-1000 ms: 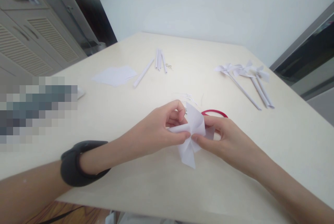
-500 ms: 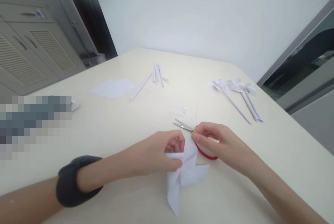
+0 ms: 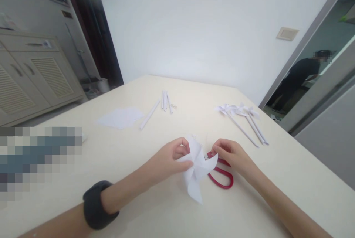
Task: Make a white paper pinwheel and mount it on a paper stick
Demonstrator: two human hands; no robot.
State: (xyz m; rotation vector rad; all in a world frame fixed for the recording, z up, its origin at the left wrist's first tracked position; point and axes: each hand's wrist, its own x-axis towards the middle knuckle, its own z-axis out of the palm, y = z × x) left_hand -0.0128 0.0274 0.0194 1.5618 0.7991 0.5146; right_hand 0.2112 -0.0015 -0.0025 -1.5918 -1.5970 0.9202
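Observation:
My left hand (image 3: pixel 173 158) pinches a white paper pinwheel (image 3: pixel 195 166) near its folded centre, thumb on top. Its curved blades stand out, and it appears raised off the table. Just right of it, my right hand (image 3: pixel 230 153) has thumb and fingers curled together above red-handled scissors (image 3: pixel 226 184). Anything small between those fingertips is too fine to make out. The scissors seem to lie on the table, their blades hidden behind the pinwheel. Small white bits (image 3: pixel 194 136) lie just beyond the pinwheel.
White paper sheets (image 3: pixel 120 117) lie at left, beside a rolled paper stick (image 3: pixel 149 115) and several thinner ones (image 3: pixel 164 101). Small loops (image 3: pixel 173 107) sit near them. Finished pinwheels on sticks (image 3: pixel 244 121) lie at right. A person (image 3: pixel 301 70) stands beyond the doorway.
The pinwheel has come up and turned in my left hand, now covering the scissor blades. My right hand has shifted slightly away from the scissors' pivot. The view has tilted upward.

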